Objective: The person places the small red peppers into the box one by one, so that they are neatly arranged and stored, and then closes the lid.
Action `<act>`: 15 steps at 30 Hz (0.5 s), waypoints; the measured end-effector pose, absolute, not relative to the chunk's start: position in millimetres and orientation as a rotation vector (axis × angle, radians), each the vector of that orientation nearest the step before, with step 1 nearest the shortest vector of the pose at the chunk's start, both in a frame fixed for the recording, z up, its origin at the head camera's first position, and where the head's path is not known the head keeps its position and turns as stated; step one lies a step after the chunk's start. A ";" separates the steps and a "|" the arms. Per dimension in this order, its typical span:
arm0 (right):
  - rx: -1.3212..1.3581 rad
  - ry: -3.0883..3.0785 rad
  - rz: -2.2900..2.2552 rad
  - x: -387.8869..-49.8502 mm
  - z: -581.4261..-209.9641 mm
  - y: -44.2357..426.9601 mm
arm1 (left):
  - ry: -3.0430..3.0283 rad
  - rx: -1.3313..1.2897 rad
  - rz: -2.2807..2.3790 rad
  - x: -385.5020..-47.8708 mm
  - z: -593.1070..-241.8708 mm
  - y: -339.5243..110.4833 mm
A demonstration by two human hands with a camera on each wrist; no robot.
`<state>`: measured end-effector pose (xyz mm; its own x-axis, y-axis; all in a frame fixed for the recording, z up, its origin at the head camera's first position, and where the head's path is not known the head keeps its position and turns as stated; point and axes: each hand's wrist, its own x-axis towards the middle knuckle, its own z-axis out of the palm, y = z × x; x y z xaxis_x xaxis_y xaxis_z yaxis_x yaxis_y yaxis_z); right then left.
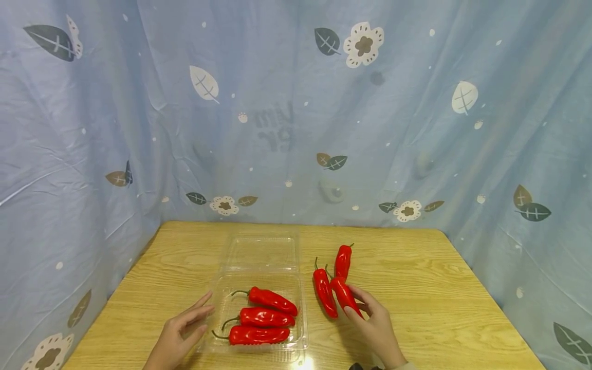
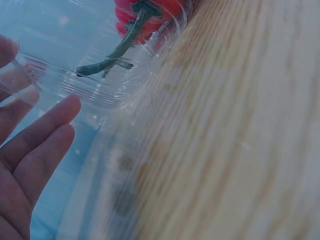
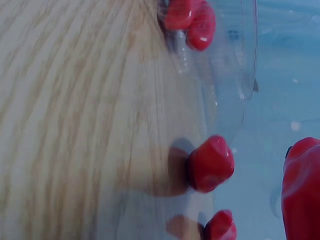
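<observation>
My right hand [image 1: 376,324] pinches a glossy red chili pepper [image 1: 344,294] by its body, its green stem pointing away. The right wrist view shows this pepper at the right edge, held off the wood. Two more red peppers, a left one [image 1: 324,293] and a far one [image 1: 343,261], lie beside it on the table. Three peppers [image 1: 265,317] lie side by side in a clear plastic clamshell box [image 1: 302,308], stems to the left. Fingers extended, my left hand [image 1: 180,329] is at the box's left edge; the left wrist view shows some fingers by its clear rim.
The box's clear lid [image 1: 263,253] lies folded back, away from me. Everything stands on a wooden table [image 1: 416,277]. A blue patterned curtain [image 1: 287,113] hangs behind the table and along both sides.
</observation>
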<state>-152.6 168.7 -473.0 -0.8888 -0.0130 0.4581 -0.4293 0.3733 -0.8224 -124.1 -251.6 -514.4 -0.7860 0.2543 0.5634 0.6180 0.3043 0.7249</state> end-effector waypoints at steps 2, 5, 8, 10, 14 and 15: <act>0.392 -2.269 1.540 -153.7 -472.6 166.8 | -2.235 -0.784 -1.475 -124.2 -514.8 -251.5; 0.388 -2.296 1.555 -154.9 -471.9 163.4 | -2.261 -0.762 -1.470 -124.1 -515.8 -252.1; 0.396 -2.309 1.591 -155.7 -470.7 159.4 | -2.292 -0.738 -1.455 -123.9 -516.2 -252.7; 0.430 -2.305 1.604 -156.3 -469.0 156.2 | -2.301 -0.729 -1.447 -123.7 -515.4 -252.5; 0.481 -2.292 1.635 -157.2 -464.1 149.0 | -2.297 -0.730 -1.450 -122.6 -513.6 -251.5; 0.488 -2.290 1.639 -157.6 -463.4 147.4 | -2.298 -0.727 -1.451 -122.5 -513.7 -251.6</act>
<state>-157.6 147.4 -463.4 -0.9028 -0.1081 0.4162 -0.4288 0.2983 -0.8527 -122.5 -251.6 -513.7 -0.8166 0.2444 0.5229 0.5771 0.3521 0.7369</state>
